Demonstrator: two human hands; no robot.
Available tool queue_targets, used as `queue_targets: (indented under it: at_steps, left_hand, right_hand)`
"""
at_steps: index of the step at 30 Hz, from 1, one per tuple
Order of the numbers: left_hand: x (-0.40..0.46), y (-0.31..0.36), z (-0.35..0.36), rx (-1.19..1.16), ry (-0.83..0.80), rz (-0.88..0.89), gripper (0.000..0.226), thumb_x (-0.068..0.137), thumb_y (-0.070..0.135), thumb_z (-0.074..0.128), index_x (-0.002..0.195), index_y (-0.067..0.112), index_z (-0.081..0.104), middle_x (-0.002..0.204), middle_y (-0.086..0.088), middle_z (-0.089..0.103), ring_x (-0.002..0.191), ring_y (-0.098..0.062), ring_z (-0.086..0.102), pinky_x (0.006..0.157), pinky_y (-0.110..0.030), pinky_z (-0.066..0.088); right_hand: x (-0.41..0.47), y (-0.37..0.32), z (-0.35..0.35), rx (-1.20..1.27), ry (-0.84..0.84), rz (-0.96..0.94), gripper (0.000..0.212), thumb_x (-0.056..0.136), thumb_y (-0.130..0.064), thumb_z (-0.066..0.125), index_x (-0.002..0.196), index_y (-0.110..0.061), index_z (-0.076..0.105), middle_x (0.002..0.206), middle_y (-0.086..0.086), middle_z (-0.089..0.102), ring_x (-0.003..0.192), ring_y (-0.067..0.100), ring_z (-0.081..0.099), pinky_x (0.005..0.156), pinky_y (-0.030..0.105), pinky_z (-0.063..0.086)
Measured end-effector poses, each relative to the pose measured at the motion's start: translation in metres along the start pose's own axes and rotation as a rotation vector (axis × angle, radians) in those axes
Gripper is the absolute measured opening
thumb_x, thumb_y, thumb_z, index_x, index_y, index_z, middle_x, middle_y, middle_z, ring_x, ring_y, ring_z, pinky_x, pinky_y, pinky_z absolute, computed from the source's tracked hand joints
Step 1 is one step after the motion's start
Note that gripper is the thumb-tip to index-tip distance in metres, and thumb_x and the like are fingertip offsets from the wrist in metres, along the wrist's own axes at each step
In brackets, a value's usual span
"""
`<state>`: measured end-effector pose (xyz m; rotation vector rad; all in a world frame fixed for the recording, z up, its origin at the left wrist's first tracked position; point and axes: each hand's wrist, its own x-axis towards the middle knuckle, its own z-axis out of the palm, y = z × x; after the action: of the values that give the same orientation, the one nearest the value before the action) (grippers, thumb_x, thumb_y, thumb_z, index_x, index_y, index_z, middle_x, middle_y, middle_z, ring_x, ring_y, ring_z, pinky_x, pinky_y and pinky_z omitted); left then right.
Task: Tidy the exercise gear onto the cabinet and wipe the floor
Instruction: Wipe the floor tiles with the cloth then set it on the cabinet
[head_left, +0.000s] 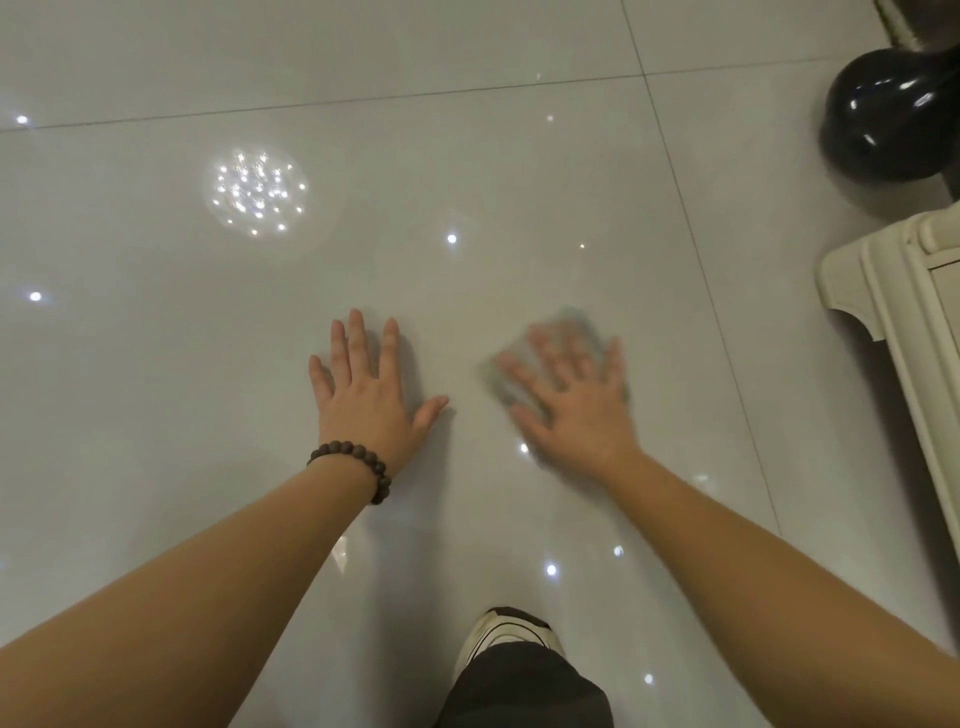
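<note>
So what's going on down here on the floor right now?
A person is crouched over the glossy tiled floor, wiping it. The right hand presses flat on a pale cloth, blurred with motion. The left hand, a bead bracelet on its wrist, rests spread flat on the tile. A black dumbbell sits on the floor at the upper right, beyond the corner of a cream cabinet. One shoe shows below.

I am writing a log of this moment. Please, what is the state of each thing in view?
left hand: open, flat on floor
right hand: open, pressing cloth, blurred
cloth: flat on floor
black ball: resting on floor
cabinet: standing
</note>
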<state>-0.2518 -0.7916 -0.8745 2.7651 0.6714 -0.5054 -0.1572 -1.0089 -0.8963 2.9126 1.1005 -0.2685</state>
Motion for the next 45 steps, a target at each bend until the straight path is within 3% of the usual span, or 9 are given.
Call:
queue_targets:
  at_steps: [7, 15, 19, 21, 29, 35, 39, 41, 45]
  left_hand:
    - [0.032, 0.006, -0.001, -0.069, -0.181, -0.062, 0.136, 0.047, 0.102, 0.028, 0.140, 0.026, -0.037, 0.148, -0.010, -0.042, 0.134, -0.034, -0.040, 0.105, -0.069, -0.015]
    - [0.040, 0.012, -0.010, -0.024, -0.353, -0.122, 0.136, 0.048, 0.100, 0.028, 0.133, 0.024, -0.046, 0.134, -0.010, -0.057, 0.126, -0.038, -0.048, 0.103, -0.072, -0.014]
    - [0.043, 0.015, -0.016, 0.002, -0.426, -0.152, 0.134, 0.052, 0.099, 0.030, 0.124, 0.023, -0.054, 0.128, -0.012, -0.061, 0.124, -0.041, -0.050, 0.103, -0.072, -0.013]
    - [0.043, 0.018, -0.019, 0.013, -0.455, -0.165, 0.132, 0.053, 0.097, 0.031, 0.119, 0.023, -0.056, 0.126, -0.013, -0.062, 0.123, -0.042, -0.050, 0.103, -0.072, -0.013]
    - [0.043, 0.019, -0.021, 0.026, -0.439, -0.167, 0.130, 0.052, 0.097, 0.027, 0.119, 0.024, -0.056, 0.127, -0.011, -0.062, 0.125, -0.041, -0.048, 0.103, -0.071, -0.013]
    - [0.041, 0.018, -0.019, 0.042, -0.399, -0.151, 0.131, 0.041, 0.100, 0.015, 0.124, 0.025, -0.053, 0.132, -0.012, -0.057, 0.128, -0.040, -0.046, 0.103, -0.071, -0.013]
    - [0.037, 0.016, -0.012, 0.024, -0.317, -0.129, 0.132, 0.040, 0.101, 0.014, 0.129, 0.027, -0.048, 0.140, -0.011, -0.050, 0.132, -0.038, -0.041, 0.104, -0.071, -0.011]
    - [0.034, 0.016, -0.008, 0.033, -0.268, -0.116, 0.131, 0.040, 0.101, 0.014, 0.131, 0.026, -0.045, 0.146, -0.012, -0.044, 0.135, -0.037, -0.038, 0.104, -0.071, -0.011]
    - [0.030, 0.011, -0.007, -0.009, -0.197, -0.091, 0.122, 0.057, 0.094, 0.021, 0.145, 0.025, -0.028, 0.152, -0.010, -0.034, 0.140, -0.033, -0.030, 0.107, -0.067, -0.010]
  right_hand:
    - [0.083, 0.064, -0.023, 0.266, 0.016, 0.934, 0.062, 0.090, -0.067, 0.019, 0.147, -0.049, 0.004, 0.160, 0.000, -0.007, 0.145, 0.032, -0.013, 0.110, 0.064, 0.001]
    - [0.171, 0.043, -0.027, 0.014, 0.039, -0.242, 0.054, 0.091, -0.060, 0.023, 0.144, -0.048, 0.026, 0.157, -0.002, 0.022, 0.146, 0.026, 0.013, 0.114, 0.052, 0.013]
    - [0.215, 0.142, -0.053, 0.227, 0.043, 0.818, 0.056, 0.093, -0.060, 0.022, 0.147, -0.048, 0.014, 0.160, 0.006, -0.001, 0.146, 0.031, -0.006, 0.114, 0.057, 0.000]
    - [0.245, 0.120, -0.063, 0.306, 0.028, 1.028, 0.058, 0.093, -0.058, 0.023, 0.148, -0.044, 0.013, 0.160, 0.009, -0.002, 0.145, 0.035, -0.008, 0.112, 0.061, -0.003]
    - [0.228, -0.043, -0.034, 0.087, -0.022, -0.201, 0.057, 0.088, -0.055, 0.037, 0.144, -0.047, 0.029, 0.159, 0.001, 0.017, 0.147, 0.026, 0.007, 0.113, 0.058, 0.000]
    - [0.126, 0.129, -0.032, 0.074, -0.010, 0.340, 0.057, 0.091, -0.061, 0.020, 0.146, -0.050, 0.009, 0.160, -0.001, 0.004, 0.147, 0.024, -0.005, 0.114, 0.058, -0.002]
    - [0.093, 0.113, -0.030, 0.226, -0.015, 0.861, 0.059, 0.093, -0.059, 0.026, 0.148, -0.046, 0.009, 0.161, 0.002, -0.003, 0.146, 0.028, -0.010, 0.112, 0.062, 0.003]
    - [0.093, 0.058, -0.024, 0.243, 0.003, 0.809, 0.060, 0.093, -0.057, 0.028, 0.149, -0.044, 0.009, 0.160, 0.004, -0.003, 0.146, 0.030, -0.010, 0.111, 0.062, 0.000]
    - [0.052, -0.040, -0.008, 0.124, 0.024, 0.082, 0.061, 0.088, -0.056, 0.033, 0.146, -0.042, 0.025, 0.159, 0.006, 0.016, 0.146, 0.031, 0.006, 0.112, 0.063, 0.005]
